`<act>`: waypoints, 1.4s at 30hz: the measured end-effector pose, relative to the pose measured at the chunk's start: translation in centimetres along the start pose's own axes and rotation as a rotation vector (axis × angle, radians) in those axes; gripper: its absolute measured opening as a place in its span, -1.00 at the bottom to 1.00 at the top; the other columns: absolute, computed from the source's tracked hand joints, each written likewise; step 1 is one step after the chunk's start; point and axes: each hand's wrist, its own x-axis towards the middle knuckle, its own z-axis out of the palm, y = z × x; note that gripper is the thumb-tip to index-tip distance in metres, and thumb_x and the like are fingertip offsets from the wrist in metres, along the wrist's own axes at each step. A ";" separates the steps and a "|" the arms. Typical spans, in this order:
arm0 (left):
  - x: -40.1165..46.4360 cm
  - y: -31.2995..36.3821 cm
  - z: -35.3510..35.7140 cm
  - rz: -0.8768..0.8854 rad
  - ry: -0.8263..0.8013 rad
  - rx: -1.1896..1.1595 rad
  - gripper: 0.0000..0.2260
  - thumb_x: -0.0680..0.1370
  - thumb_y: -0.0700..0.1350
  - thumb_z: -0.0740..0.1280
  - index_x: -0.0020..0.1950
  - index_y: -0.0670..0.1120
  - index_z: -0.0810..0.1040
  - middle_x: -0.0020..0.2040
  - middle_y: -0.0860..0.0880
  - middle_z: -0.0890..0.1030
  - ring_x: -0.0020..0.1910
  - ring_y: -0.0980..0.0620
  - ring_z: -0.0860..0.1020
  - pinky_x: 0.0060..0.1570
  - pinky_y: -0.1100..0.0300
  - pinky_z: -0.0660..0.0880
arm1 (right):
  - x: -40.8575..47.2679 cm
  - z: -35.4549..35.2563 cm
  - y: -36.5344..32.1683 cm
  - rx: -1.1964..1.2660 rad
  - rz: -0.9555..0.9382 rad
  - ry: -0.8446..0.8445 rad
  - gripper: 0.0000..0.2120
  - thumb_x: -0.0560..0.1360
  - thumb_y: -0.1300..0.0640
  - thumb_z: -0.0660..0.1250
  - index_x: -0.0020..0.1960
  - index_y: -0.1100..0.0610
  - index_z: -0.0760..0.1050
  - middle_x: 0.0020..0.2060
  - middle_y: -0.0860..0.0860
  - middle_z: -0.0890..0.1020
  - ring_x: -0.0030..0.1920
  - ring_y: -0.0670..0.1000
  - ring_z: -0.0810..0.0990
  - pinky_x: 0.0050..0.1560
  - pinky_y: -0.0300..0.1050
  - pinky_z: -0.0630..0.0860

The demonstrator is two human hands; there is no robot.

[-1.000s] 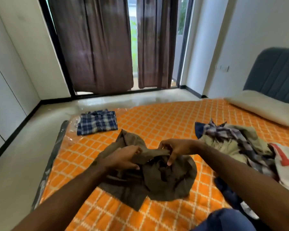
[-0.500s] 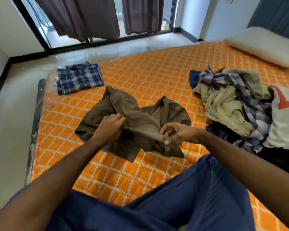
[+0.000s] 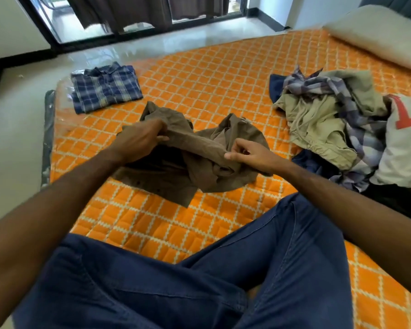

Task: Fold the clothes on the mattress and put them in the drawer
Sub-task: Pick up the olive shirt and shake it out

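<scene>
Nearest the camera, the person's legs in dark blue denim trousers [image 3: 199,281] rest on the orange quilted mattress with its white diamond pattern [image 3: 199,74]. Just beyond the knees, a crumpled olive-brown cotton shirt [image 3: 166,176] lies mid-mattress, one edge lifted taut between both hands: the left hand [image 3: 140,141] clutches a bunch of it, the right hand [image 3: 249,154] pinches the other end. The cloth looks light, soft and limp, so it should sag wherever unsupported; holding it at seams or shoulders seems wisest. To the right sits an unfolded heap of khaki, plaid and white garments [image 3: 337,124]. Farther left, a folded blue plaid shirt [image 3: 106,87] lies near the mattress edge, and a cream pillow [image 3: 377,32] lies far right.
</scene>
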 end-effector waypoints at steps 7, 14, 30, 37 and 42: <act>2.5 0.3 -7.8 0.268 0.091 0.406 -0.89 0.58 -0.27 0.21 0.06 -0.14 0.48 0.13 -0.22 0.45 -0.10 -0.21 0.49 -0.40 -0.02 0.43 | 2.7 -0.7 -2.7 -0.503 -0.241 0.529 -0.86 0.58 -0.01 0.39 0.01 0.04 0.50 0.09 0.01 0.45 0.06 0.09 0.43 0.02 0.07 0.40; 6.7 1.7 -18.9 0.145 0.285 0.672 -0.85 0.59 -0.11 0.15 0.06 -0.09 0.48 0.17 -0.13 0.43 -0.06 -0.21 0.55 -0.38 -0.07 0.48 | 7.7 -9.3 -13.0 -0.160 -0.198 0.850 -0.91 0.60 0.07 0.30 -0.07 0.05 0.52 -0.15 0.05 0.64 -0.05 0.19 0.59 -0.12 0.09 0.50; 8.7 7.8 -50.4 0.166 0.507 0.717 -0.64 0.54 0.04 0.13 0.33 0.17 0.44 0.29 -0.03 0.49 0.08 -0.10 0.62 0.00 -0.10 0.61 | -4.0 -34.6 -42.5 -0.414 -0.988 1.007 -0.87 0.65 0.18 0.28 0.02 0.23 0.56 -0.10 0.07 0.66 -0.09 -0.02 0.58 -0.07 -0.35 0.42; 9.1 7.9 -45.8 0.006 0.167 0.679 -0.59 0.52 -0.20 0.31 0.35 0.06 0.52 0.25 0.00 0.58 0.23 -0.06 0.56 0.16 -0.02 0.50 | -1.4 -32.2 -40.1 -0.932 -0.594 1.142 -0.96 0.60 0.10 0.25 -0.01 0.00 0.39 -0.17 0.00 0.61 -0.17 0.14 0.63 -0.22 0.00 0.50; 8.4 6.7 -46.8 -0.006 0.225 0.492 -0.72 0.65 -0.18 0.22 0.33 -0.01 0.54 0.24 -0.01 0.56 0.23 -0.03 0.55 0.25 0.04 0.45 | -2.2 -31.9 -40.1 -0.979 -0.763 0.853 -0.92 0.67 0.10 0.17 0.07 -0.05 0.27 -0.01 0.02 0.58 -0.19 0.03 0.54 -0.15 -0.01 0.55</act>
